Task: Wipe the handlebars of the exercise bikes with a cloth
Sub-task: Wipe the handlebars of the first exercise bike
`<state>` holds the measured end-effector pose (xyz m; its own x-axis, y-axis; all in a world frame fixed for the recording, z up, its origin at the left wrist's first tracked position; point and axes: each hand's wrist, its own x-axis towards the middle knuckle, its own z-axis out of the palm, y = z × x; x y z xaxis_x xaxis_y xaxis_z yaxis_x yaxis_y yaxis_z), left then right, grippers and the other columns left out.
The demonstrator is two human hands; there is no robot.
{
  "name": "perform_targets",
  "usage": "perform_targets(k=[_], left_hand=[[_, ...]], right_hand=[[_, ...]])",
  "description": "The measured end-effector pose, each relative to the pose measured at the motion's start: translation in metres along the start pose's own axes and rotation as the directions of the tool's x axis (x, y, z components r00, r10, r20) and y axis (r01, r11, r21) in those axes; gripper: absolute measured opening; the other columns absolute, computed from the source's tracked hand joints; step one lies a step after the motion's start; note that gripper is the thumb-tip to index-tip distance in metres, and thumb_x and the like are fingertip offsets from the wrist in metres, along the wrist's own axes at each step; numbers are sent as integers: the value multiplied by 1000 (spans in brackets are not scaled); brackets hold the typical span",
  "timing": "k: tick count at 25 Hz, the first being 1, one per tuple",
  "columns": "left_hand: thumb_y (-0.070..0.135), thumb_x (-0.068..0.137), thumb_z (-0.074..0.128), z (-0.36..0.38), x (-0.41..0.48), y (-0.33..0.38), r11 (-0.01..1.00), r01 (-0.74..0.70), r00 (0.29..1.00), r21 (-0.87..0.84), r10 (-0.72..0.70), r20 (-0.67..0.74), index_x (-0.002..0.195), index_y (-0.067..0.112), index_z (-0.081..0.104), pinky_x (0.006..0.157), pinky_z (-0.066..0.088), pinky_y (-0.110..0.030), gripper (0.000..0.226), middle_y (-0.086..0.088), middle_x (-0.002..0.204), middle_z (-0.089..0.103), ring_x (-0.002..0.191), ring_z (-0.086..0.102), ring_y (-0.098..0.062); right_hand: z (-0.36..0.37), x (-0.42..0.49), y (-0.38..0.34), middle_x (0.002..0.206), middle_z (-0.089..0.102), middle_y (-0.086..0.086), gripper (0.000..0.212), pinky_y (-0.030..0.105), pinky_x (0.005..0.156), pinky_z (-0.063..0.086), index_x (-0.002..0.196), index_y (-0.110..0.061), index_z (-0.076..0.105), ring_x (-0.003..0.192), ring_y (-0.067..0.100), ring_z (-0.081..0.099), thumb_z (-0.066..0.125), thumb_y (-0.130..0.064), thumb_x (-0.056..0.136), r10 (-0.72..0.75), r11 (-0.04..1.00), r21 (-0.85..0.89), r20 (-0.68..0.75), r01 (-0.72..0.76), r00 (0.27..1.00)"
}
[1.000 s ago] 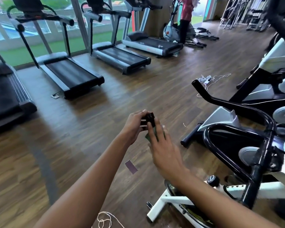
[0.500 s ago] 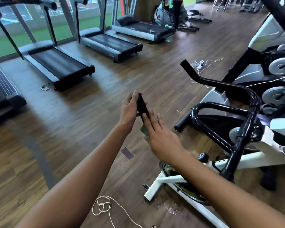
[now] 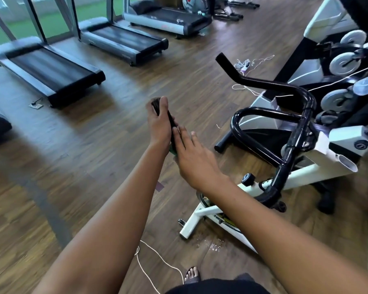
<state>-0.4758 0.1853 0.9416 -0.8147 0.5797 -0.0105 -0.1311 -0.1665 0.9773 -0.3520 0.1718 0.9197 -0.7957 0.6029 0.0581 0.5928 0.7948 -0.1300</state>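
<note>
— Start at the hands. What are they doing?

— The left hand (image 3: 158, 126) is curled round a black bar end (image 3: 171, 120), thumb up along it. The bar end looks matt and padded, round in section. The right hand (image 3: 192, 158) lies just below with its fingers straight along the same bar.

— And the cloth?

— A green cloth (image 3: 173, 151) shows as a small crumpled edge under the right palm, against the bar. I cannot tell whether the thumb pinches it.

— What about the other bars?

— To the right the handlebars (image 3: 270, 84) are glossy black tube. One horn kinks upward at its tip, and a rounded loop (image 3: 263, 112) sits below it. Both join a black stem on the exercise bike (image 3: 306, 172), whose frame is white, square-edged tube.

— Any room to move?

— A wide stretch of brown wood-plank floor (image 3: 115, 145) lies left of the hands. It runs to the treadmills (image 3: 51, 71), with their dark belts and grey edges, which stand well apart from the bike. On the right the bike sits close beside another white machine (image 3: 319, 52) with round discs.

— Anything underfoot?

— A thin pale cord (image 3: 157, 257) loops across the planks near a sandalled foot (image 3: 192, 273). A wet, shiny patch (image 3: 210, 245) lies by the bike's base.
</note>
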Motion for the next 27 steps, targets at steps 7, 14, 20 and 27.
perform_targets(k=[7, 14, 20, 27], left_hand=[[52, 97, 52, 8, -26, -25, 993, 119, 992, 5, -118, -39, 113, 16, 47, 64, 49, -30, 40, -3, 83, 54, 68, 57, -17], [59, 95, 48, 17, -24, -26, 995, 91, 982, 47, -82, -172, 103, 14, 52, 50, 45, -31, 46, -1, 66, 54, 50, 56, -16], [59, 96, 46, 17, -25, -28, 993, 60, 977, 98, -38, -210, 104, 15, 51, 48, 45, -30, 45, 1, 64, 51, 44, 49, -13], [59, 96, 48, 21, -28, -30, 995, 43, 970, 87, -21, -240, 108, 9, 54, 45, 44, -28, 51, 0, 64, 52, 44, 49, -13]], right_hand=[[-16, -78, 23, 167, 0, 4, 66, 40, 111, 33, 158, -22, 0, 151, 25, 18, 34, -42, 105, 75, 994, 71, 64, -79, 995], [-7, -105, 31, 147, 52, 6, 60, 34, 77, 54, 145, -23, 47, 113, 19, 65, 34, -54, 96, 96, 994, -33, -151, -102, 984], [-3, -148, 78, 127, 68, -7, 38, 40, 100, 46, 123, -24, 70, 113, 14, 65, 46, -45, 103, -109, 994, -57, -490, 92, 865], [-8, -129, 164, 126, 67, -9, 35, 48, 115, 28, 114, -23, 73, 131, 11, 51, 42, -36, 102, 93, 968, 250, -469, 31, 878]])
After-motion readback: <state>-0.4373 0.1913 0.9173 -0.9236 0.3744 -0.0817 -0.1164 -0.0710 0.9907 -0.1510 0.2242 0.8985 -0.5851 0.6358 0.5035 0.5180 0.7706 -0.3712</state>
